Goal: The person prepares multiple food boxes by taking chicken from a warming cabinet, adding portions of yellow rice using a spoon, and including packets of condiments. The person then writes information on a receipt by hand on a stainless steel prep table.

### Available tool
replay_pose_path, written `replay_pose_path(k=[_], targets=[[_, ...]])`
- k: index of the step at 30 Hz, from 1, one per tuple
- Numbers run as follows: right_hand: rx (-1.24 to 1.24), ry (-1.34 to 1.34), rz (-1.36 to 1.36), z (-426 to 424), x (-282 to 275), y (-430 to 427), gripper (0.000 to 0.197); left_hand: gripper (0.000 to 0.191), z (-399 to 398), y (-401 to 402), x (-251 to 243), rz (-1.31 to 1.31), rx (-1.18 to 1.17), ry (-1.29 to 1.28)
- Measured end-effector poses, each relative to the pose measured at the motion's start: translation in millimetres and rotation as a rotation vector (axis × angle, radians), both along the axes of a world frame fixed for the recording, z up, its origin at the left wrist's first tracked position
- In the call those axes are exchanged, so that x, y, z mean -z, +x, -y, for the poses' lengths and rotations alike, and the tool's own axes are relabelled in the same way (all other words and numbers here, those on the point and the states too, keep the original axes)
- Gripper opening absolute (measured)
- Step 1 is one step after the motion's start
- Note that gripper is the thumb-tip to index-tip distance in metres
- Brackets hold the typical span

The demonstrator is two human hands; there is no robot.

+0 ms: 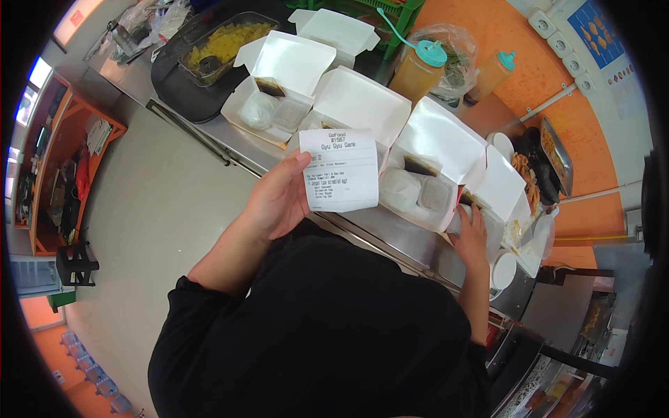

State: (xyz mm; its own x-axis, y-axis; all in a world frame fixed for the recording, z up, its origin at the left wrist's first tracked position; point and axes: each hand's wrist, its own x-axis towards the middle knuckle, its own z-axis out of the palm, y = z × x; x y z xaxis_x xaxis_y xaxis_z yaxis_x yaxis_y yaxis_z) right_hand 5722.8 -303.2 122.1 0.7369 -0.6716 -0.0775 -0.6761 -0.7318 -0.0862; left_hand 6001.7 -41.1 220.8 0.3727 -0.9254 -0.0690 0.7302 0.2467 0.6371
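Observation:
My left hand (279, 196) holds up a printed paper slip (342, 175) by its left edge, over the front of the steel counter. Behind the slip stand several white takeaway boxes with raised lids. The left box (251, 130) and the middle box (413, 217) each hold a round white wrapped bundle (400, 190), a small clear lidded cup (434, 194) and a dark flat sachet (420, 165). My right hand (471, 235) reaches into the rightmost box (496, 183), its fingers on a pale wrapped bundle; whether they grip it cannot be told.
Behind the boxes stand squeeze bottles (418, 70) with turquoise caps and a green crate (405, 26). A clear tray of yellow food (230, 42) lies at the back left. White round tubs (503, 271) and a steel food tray (556, 154) are at the right.

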Motion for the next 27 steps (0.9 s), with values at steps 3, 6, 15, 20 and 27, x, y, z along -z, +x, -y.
replay_pose_path(k=[3,6,15,20,27], targets=[[0.053,0.009,-0.018,-1,-3,3,0.070,0.047,1,2,0,0.004,0.012,-0.006],[0.025,0.015,-0.013,3,-17,0,0.068,0.047,1,4,-2,0.012,0.001,-0.015],[0.113,0.125,0.523,-33,-73,-6,0.038,0.042,-2,24,1,0.023,-0.040,0.103],[0.005,0.270,0.578,-69,-98,48,0.029,0.039,-4,55,3,-0.015,-0.038,0.081],[-0.186,0.395,0.691,-100,-118,145,0.025,0.038,-21,125,4,-0.021,-0.087,0.095]])
